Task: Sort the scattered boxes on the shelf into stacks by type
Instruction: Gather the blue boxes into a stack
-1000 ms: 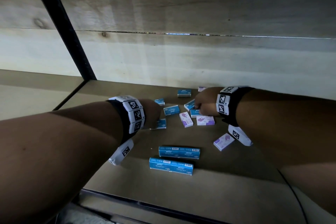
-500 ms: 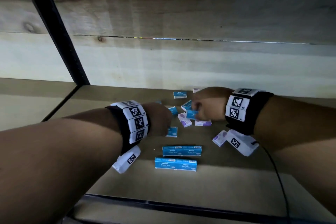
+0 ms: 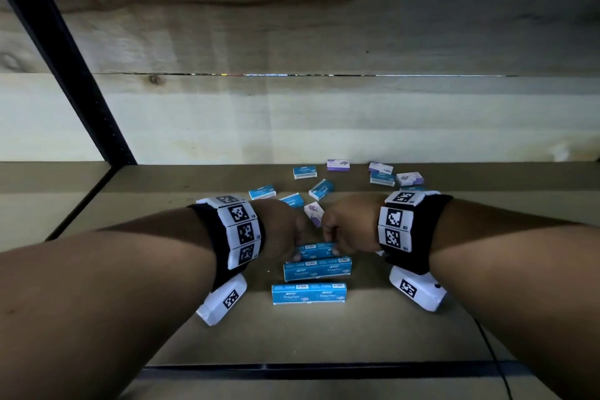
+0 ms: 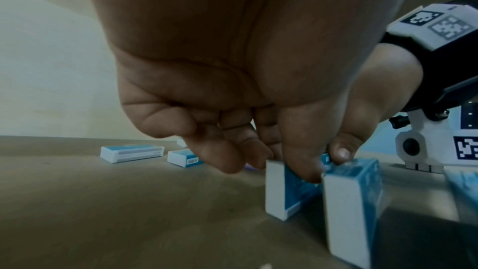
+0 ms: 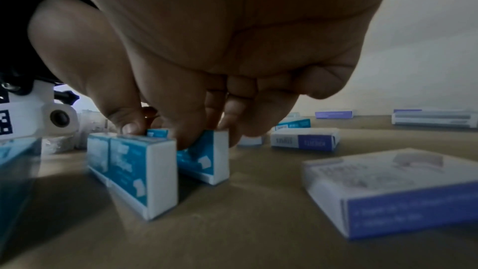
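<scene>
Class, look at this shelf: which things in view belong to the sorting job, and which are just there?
Belong to the job:
- blue staple boxes, some scattered, some gathered at the front
- purple boxes, scattered
- left hand and right hand, both pinching upright blue boxes

Just there:
- shelf board
- wooden back wall
- black shelf post
- wrist cameras

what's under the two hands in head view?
Blue staple boxes standing on edge on the shelf, pinched by left hand and right hand. Their exact count is hidden by the fingers.
</scene>
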